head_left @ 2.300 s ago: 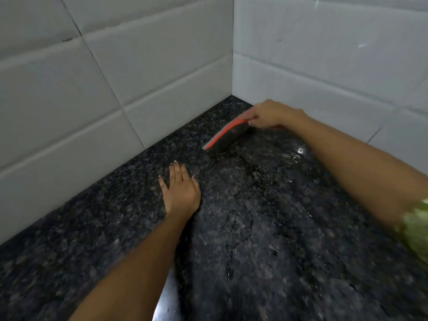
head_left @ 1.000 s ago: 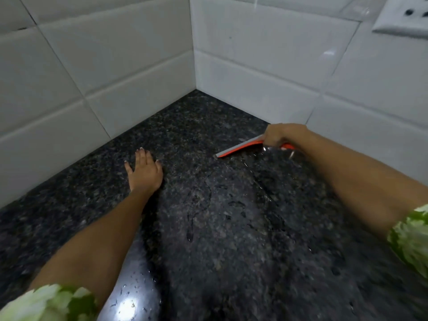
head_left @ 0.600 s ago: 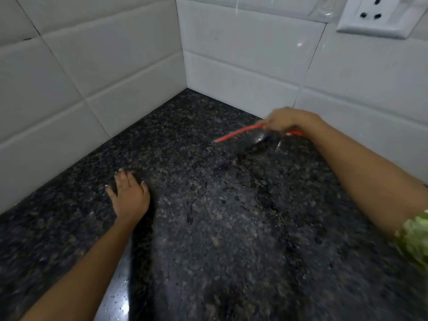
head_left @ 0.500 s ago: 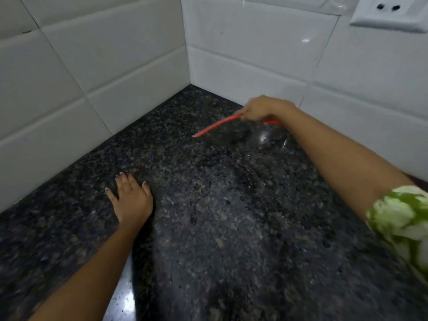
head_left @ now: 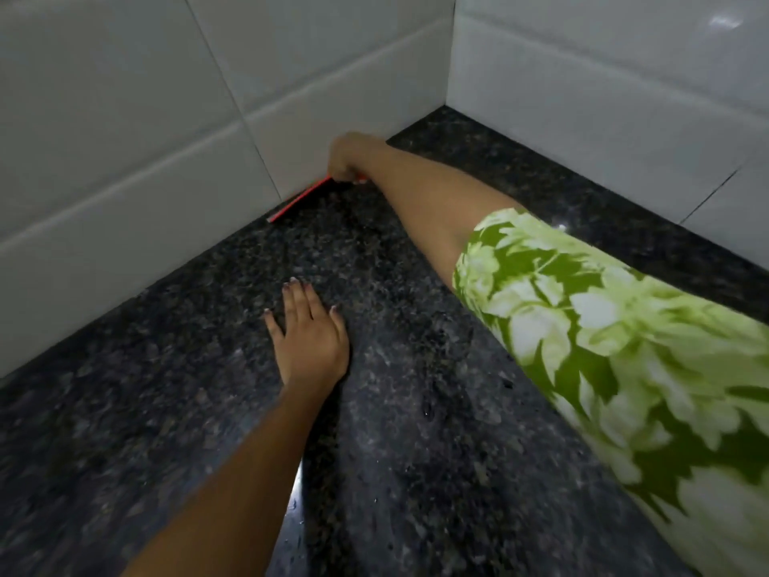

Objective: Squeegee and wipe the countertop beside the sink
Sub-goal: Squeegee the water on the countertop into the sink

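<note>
Here, a red squeegee point(head_left: 298, 200) is gripped by the right hand point(head_left: 348, 157), whose fingers are curled round its handle end; the handle itself is hidden under the hand. The squeegee's blade is laid along the foot of the left tiled wall point(head_left: 125, 118), at the seam where the wall meets the dark speckled granite counter point(head_left: 416, 410), a little short of the corner. Whether the blade edge is touching the stone or the tile cannot be told from the head view. The right arm is stretched far forward across the counter, and a green sleeve point(head_left: 603, 347) with a pale leaf print is seen on it.

The left hand point(head_left: 308, 339) is laid flat on the counter, palm down, well apart from the squeegee and nearer the viewer; its fingers point(head_left: 296, 301) are straight and held close together, with the thumb set out to the side. Nothing is held by it. Small water droplets and a bright glint of reflected light are seen on the stone beside the left forearm. The right tiled wall point(head_left: 603, 97) is met by the left one at the corner behind the right hand.
</note>
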